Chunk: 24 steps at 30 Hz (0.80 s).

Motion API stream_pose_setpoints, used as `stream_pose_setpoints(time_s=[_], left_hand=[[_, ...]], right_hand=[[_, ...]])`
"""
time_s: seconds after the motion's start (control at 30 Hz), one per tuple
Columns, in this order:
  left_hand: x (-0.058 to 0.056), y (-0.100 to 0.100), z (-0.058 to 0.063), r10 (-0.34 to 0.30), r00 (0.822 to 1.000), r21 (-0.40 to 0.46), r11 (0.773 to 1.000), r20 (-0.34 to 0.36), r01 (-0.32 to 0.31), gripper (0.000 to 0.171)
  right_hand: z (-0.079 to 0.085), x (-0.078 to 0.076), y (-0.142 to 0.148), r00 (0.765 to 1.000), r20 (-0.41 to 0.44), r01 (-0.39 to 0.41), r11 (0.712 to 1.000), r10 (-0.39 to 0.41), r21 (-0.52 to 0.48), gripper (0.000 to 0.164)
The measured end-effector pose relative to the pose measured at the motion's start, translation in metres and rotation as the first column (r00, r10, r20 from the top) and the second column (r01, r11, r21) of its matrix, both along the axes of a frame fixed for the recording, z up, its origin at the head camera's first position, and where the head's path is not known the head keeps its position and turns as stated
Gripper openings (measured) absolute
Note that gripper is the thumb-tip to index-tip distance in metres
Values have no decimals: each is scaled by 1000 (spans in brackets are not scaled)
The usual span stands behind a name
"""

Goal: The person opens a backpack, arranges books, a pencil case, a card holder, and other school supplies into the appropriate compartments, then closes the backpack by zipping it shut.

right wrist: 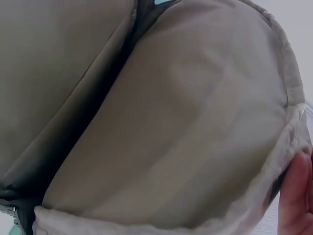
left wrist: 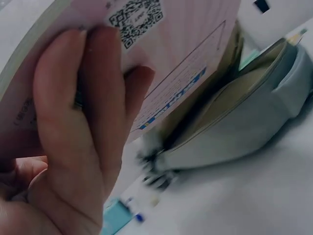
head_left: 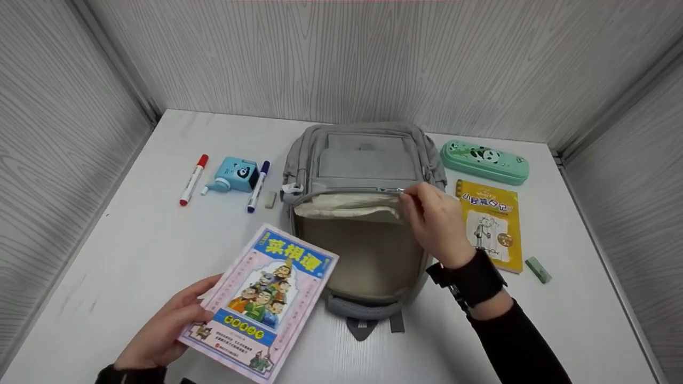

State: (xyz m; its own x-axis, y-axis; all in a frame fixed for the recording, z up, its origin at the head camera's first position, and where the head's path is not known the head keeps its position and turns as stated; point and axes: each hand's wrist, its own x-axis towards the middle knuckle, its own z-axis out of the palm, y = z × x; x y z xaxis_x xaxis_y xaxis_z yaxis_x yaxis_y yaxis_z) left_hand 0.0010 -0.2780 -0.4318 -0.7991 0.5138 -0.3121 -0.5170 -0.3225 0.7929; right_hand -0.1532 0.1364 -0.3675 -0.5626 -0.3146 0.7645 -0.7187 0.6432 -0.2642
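Observation:
My left hand (head_left: pixel 173 322) grips a pink comic-covered book (head_left: pixel 261 306) by its left edge, thumb on the front cover. In the left wrist view the fingers (left wrist: pixel 63 98) lie across its back cover, near a QR code. A grey backpack (head_left: pixel 368 154) lies on the table with its main compartment unzipped. My right hand (head_left: pixel 437 224) pinches the edge of the backpack's front flap and holds it up. The right wrist view shows the beige lining (right wrist: pixel 171 122) of the flap, with fingertips (right wrist: pixel 293 186) at its rim. The book is beside the opening, outside the bag.
Left of the bag lie a red marker (head_left: pixel 193 180), a blue panda-printed sharpener (head_left: pixel 237 174), a blue marker (head_left: pixel 258 186) and an eraser (head_left: pixel 270 200). To the right are a green pencil case (head_left: pixel 484 161), a yellow book (head_left: pixel 491 224) and a green eraser (head_left: pixel 538 270). Panels enclose the table.

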Motion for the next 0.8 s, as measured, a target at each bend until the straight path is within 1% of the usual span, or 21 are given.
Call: stream_pose_setpoints(time_s=[0.03, 0.07, 0.2, 0.27, 0.3, 0.37, 0.4, 0.43, 0.47, 0.53, 0.6, 0.63, 0.67, 0.7, 0.77, 0.8], left_hand=[[-5, 10, 0, -10, 1000, 11, 1000, 2, 10, 59], [-9, 20, 1, -9, 1000, 10, 1000, 20, 9, 61], [-30, 63, 4, 8, 998, -37, 999, 67, -6, 76], [-42, 82, 4, 13, 998, -48, 999, 62, -10, 78], [-48, 91, 2, 17, 999, -50, 999, 47, -15, 77], [-60, 108, -1, 48, 998, -45, 998, 28, -46, 74], [-67, 116, -2, 71, 997, -44, 997, 22, -70, 72], [-73, 125, -4, 108, 994, -49, 993, 20, -107, 69], [-80, 135, -5, 155, 988, -51, 987, 26, -154, 69], [-94, 155, -7, 258, 965, -63, 965, 41, -255, 67], [-108, 175, -7, 359, 932, -64, 933, 49, -355, 65], [-114, 184, -7, 402, 914, -58, 915, 49, -399, 61], [-119, 192, -4, 432, 901, -59, 901, 52, -429, 52], [-124, 199, -2, 451, 891, -55, 892, 55, -449, 40], [-136, 209, -5, 480, 874, -53, 877, 75, -477, 15], [-142, 212, -6, 491, 865, -35, 871, 103, -490, 14]], right_hand=[[1, -1, -1, 1000, -3, 8, 1000, -8, -7, 7], [2, -1, -1, 1000, -6, 16, 1000, -16, -12, 6], [4, -2, -2, 999, -15, 33, 999, -33, -32, 6], [4, -1, -2, 999, -17, 32, 998, -33, -49, 6], [3, 0, -3, 999, -19, 29, 998, -30, -60, 7], [2, 2, -3, 999, -23, 21, 997, -22, -73, 7], [1, 3, -3, 1000, -26, 16, 997, -18, -78, 7], [0, 4, -3, 999, -30, 15, 997, -17, -80, 7], [-1, 6, -4, 999, -34, 14, 997, -16, -78, 7], [-3, 7, -4, 999, -38, 12, 997, -15, -75, 7], [-4, 9, -4, 999, -42, 11, 997, -14, -77, 8], [-5, 10, -4, 999, -45, 9, 997, -13, -79, 9], [-6, 10, -4, 999, -47, 6, 997, -10, -82, 11], [-6, 11, -4, 999, -47, 3, 996, -7, -86, 13], [-7, 12, -5, 999, -48, -8, 996, 4, -88, 14], [-8, 13, -5, 999, -47, -11, 996, 8, -84, 14]])
